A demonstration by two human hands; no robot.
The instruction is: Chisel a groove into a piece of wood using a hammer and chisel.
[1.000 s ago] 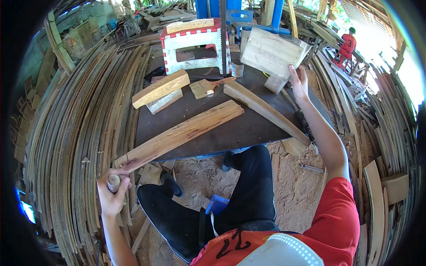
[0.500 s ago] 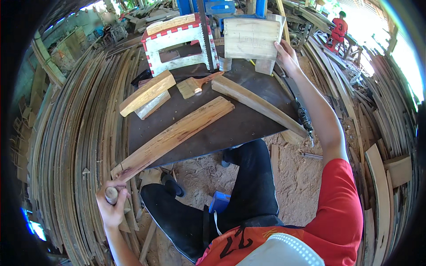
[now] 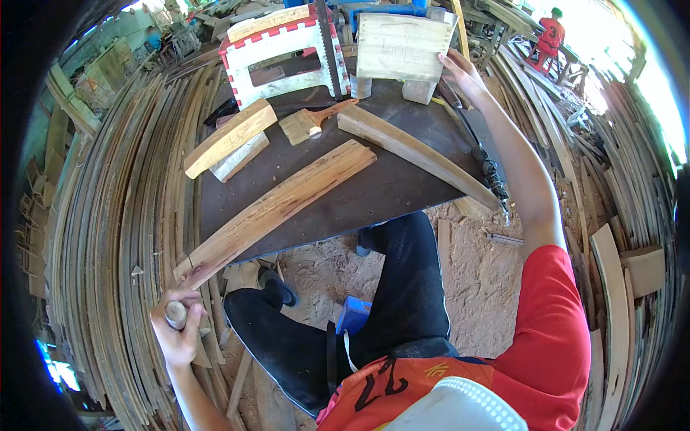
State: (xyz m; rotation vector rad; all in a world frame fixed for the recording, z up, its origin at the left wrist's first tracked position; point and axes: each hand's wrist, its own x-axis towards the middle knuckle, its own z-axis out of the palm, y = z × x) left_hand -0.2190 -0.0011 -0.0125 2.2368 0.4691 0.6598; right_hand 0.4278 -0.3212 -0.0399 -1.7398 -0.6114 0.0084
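My left hand (image 3: pixel 188 341) is closed round a wooden handle (image 3: pixel 175 314) with a round butt end; the rest of that tool is hidden. Just beyond the fist lies the near end of a long, slightly curved wooden piece (image 3: pixel 280 208), resting across the dark tabletop (image 3: pixel 316 230). With arm stretched forward, my right hand (image 3: pixel 467 77) grips the right edge of a pale wooden board (image 3: pixel 395 54) bearing faint pencil marks. The board leans upright at the far side, above a small wood block (image 3: pixel 419 91).
A paintbrush (image 3: pixel 302 126), a squared wood beam (image 3: pixel 413 154) and two stacked blocks (image 3: pixel 230 138) lie on the table. Behind them stand a white-and-red stool (image 3: pixel 273 54) and a dark toothed blade (image 3: pixel 328 50). Plank stacks (image 3: pixel 122 237) flank both sides. Another person (image 3: pixel 552 39) sits far right.
The board in my right hand has tilted, its marked face catching more light. My left hand keeps its hold on the handle. The whole view has shifted slightly.
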